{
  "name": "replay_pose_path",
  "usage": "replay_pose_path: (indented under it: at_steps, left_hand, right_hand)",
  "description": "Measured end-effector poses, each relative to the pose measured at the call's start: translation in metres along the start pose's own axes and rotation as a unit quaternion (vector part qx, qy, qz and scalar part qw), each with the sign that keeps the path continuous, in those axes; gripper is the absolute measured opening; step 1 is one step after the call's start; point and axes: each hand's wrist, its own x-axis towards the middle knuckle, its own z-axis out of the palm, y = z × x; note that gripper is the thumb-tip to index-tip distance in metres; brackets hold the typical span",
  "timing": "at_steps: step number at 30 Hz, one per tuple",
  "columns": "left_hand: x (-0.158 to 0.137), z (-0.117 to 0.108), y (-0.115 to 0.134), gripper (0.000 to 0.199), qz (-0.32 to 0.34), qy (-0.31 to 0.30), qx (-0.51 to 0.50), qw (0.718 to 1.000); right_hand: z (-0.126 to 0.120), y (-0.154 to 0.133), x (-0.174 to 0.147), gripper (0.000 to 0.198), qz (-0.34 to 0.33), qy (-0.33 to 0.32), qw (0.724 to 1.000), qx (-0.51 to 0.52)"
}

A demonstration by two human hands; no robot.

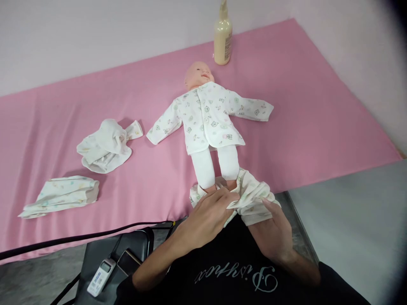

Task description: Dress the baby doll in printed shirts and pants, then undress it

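Note:
A baby doll (199, 76) lies on its back on the pink cloth, wearing a white printed jacket (210, 114) with the sleeves spread out. White leggings or padding cover its legs (203, 168) down to the ankles. Bunched around its feet are printed baby pants (254, 192). My left hand (210, 214) is closed on the fabric just below the feet, its fingertips partly hidden. On the right, my right hand (276, 224) grips the other side of the pants, thumb on top and fingers under the cloth.
A crumpled white garment (106, 146) and a folded printed cloth (63, 195) lie to the left. A pump bottle (223, 40) stands beyond the doll's head. Below the table edge, a black chair (133, 241) bears a phone (129, 262) and a small white device (101, 277).

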Motion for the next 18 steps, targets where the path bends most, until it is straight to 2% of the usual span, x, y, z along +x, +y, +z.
replay_pose_path:
  at_steps: [4,7,12,18]
  left_hand:
    - [0.003,-0.005,-0.006,0.027,-0.029,-0.015,-0.021,0.999]
    - [0.006,-0.009,-0.011,0.030,-0.027,-0.006,0.013,1.000]
    - [0.013,-0.011,-0.019,0.029,0.035,0.047,0.136,0.989]
    - [0.028,-0.005,-0.028,0.038,0.091,0.119,0.266,0.952]
  right_hand:
    - [-0.001,-0.002,-0.002,0.045,0.008,-0.005,1.000,0.023]
    - [0.000,-0.004,-0.002,0.046,0.002,0.011,1.000,0.024]
    - [0.004,-0.005,0.002,0.048,-0.007,0.047,0.999,0.011]
    - [0.005,-0.005,0.004,0.051,-0.002,0.062,0.998,0.004]
